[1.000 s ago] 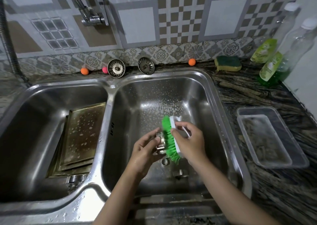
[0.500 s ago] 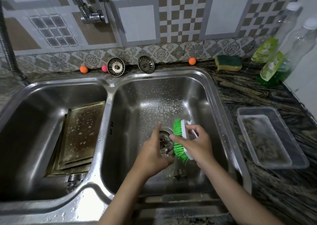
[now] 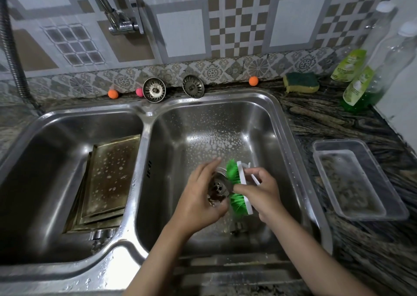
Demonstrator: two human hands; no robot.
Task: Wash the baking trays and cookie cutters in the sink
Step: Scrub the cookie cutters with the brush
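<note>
While two hands (image 3: 198, 196) (image 3: 259, 192) scrub, two strainers (image 3: 154, 90) (image 3: 193, 86) rest.

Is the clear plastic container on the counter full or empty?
Nearly empty: the container stands upright right of the sink, its bottom showing through a thin wet film; nothing else lies inside.

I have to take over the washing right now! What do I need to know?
Left hand holds a small metal cookie cutter over the right basin.
Right hand grips the green scrub brush, bristles against the cutter.
The baking trays lean stacked in the left basin, spotted with suds.
Another metal piece lies on the right basin's floor; I cannot tell what it is.
Done: trays look soaped.
Left: finish scrubbing the cutter, then rinse everything.
</note>
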